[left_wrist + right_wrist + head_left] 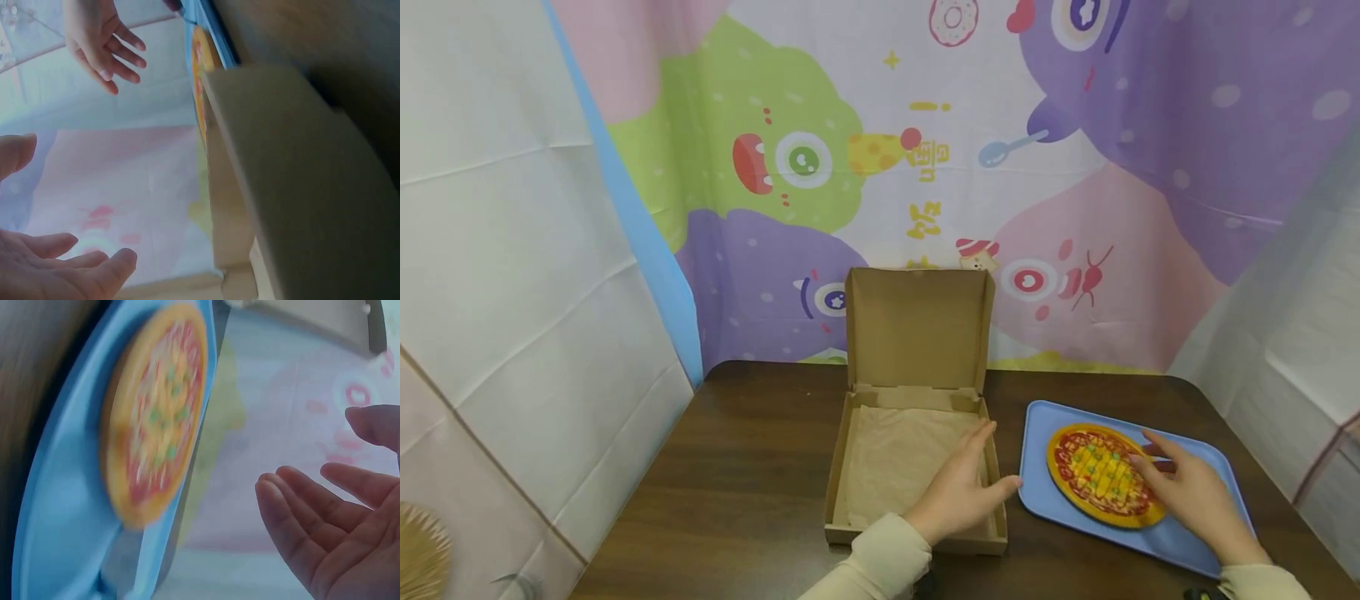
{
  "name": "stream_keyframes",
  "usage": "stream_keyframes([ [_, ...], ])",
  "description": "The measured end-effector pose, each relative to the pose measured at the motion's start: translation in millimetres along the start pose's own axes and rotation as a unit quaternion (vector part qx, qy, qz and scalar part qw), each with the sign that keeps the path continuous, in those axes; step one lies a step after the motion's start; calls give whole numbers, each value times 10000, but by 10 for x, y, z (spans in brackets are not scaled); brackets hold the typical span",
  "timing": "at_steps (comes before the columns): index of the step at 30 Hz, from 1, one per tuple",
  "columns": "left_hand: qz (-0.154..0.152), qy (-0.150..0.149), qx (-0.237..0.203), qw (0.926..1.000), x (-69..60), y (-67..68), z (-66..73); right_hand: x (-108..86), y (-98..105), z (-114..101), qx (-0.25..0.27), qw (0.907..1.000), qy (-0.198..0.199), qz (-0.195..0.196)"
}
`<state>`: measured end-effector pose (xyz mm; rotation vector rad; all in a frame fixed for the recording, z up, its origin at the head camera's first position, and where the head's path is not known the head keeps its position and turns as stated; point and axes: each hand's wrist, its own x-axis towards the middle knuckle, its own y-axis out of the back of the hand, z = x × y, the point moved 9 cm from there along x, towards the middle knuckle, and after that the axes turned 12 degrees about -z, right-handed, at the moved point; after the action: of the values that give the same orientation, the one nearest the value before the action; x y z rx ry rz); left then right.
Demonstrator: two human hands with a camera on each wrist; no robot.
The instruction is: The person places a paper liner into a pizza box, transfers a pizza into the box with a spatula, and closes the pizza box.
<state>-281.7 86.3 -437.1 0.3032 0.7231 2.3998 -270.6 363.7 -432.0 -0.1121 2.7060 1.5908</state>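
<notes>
A toy-like pizza point(1105, 475) with an orange-yellow crust lies on a blue tray point(1037, 417) at the right. Over its right edge hovers my right hand point(1195, 492), apart from it in the right wrist view, fingers loosely bent and holding nothing. My left hand point(958, 492) is spread above the right side of an open cardboard pizza box point(917, 329), thumb pointing toward the tray. Brown paper point(898, 458) lines the box, and its lid stands upright at the back. Partly hidden by the pizza, a flat grey blade point(122, 559) lies on the tray.
The dark wooden table point(737, 467) extends left of the box. A cartoon-printed curtain point(775, 275) hangs behind it, with pale cloth point(535, 250) along the left side. A round, straw-coloured object point(422, 550) shows at the lower left.
</notes>
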Motion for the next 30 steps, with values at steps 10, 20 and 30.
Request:
stream_keyframes([
  [10,-252,196,254,9992,240,-383,131,-206,220,628,-397,9969,-656,-186],
  [20,95,690,473,9964,430,-666,60,-341,75,1122,-450,9852,-1375,-923],
  [30,150,1370,662,9882,508,-866,-91,-463,-136,1447,-55,9707,-2010,-1313],
])
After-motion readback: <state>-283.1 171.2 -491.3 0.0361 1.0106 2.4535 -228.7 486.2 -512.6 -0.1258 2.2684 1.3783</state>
